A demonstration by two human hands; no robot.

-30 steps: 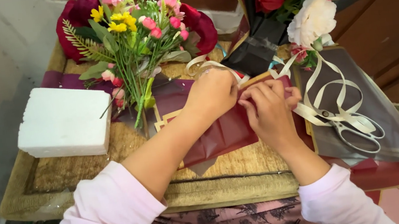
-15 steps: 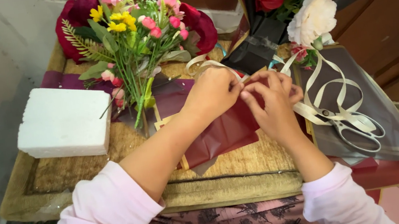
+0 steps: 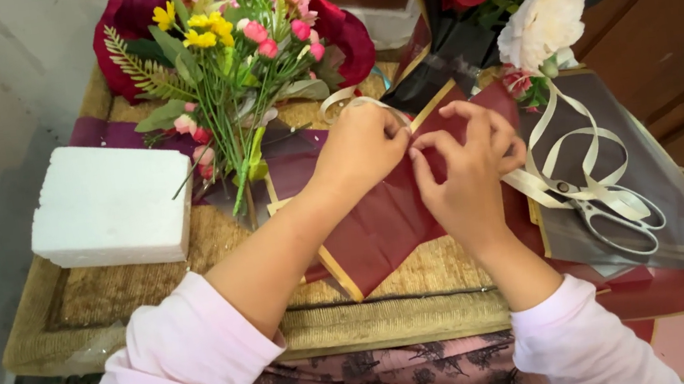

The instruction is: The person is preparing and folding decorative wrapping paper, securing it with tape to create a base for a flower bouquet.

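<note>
Both forearms reach far over the worktop (image 3: 201,325). The left hand (image 3: 362,145) and right hand (image 3: 467,171) meet, fingers pinching the maroon paper (image 3: 381,222) mid-worktop. A foam block (image 3: 110,205) lies left, scissors (image 3: 613,213) right, flowers (image 3: 235,48) far.

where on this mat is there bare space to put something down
Bare mat lies in front of the white foam block, and a strip runs along the near edge below the red paper. Flowers, ribbon and scissors crowd the back and right.
</note>
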